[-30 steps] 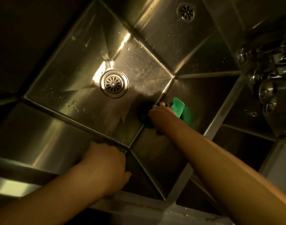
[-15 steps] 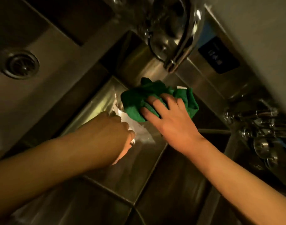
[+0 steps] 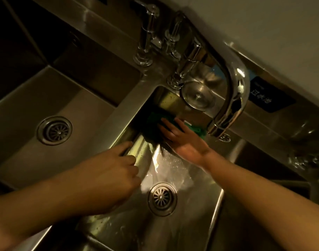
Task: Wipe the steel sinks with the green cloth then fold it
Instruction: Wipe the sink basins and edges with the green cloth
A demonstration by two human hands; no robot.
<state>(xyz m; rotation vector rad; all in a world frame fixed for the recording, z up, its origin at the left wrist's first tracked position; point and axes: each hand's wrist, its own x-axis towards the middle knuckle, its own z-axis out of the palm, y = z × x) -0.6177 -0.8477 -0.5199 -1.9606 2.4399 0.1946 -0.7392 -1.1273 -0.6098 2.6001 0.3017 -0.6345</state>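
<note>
A wet, rectangular steel sink basin was seen at 6 o'clock, and a second steel basin at 9 o'clock. They were parted by a flat steel ridge running toward 12 o'clock. A curved chrome faucet was arched over the nearer basin at 2 o'clock, with its spout pointed down just beside the cloth.

The left hand was braced at 7 o'clock, its fingers curled over the inner edge of the steel ridge. The right hand was laid near the centre of the view, with its fingers straight and slightly spread. It was pressed flat on the crumpled green cloth.

The cloth was held against the far wall of the nearer basin, in its 11 o'clock corner, and was partly lost in shadow. A round slotted drain strainer was set in the floor of the nearer basin, and a matching strainer in the other. A dark label plate was fixed on the back ledge at 2 o'clock.
</note>
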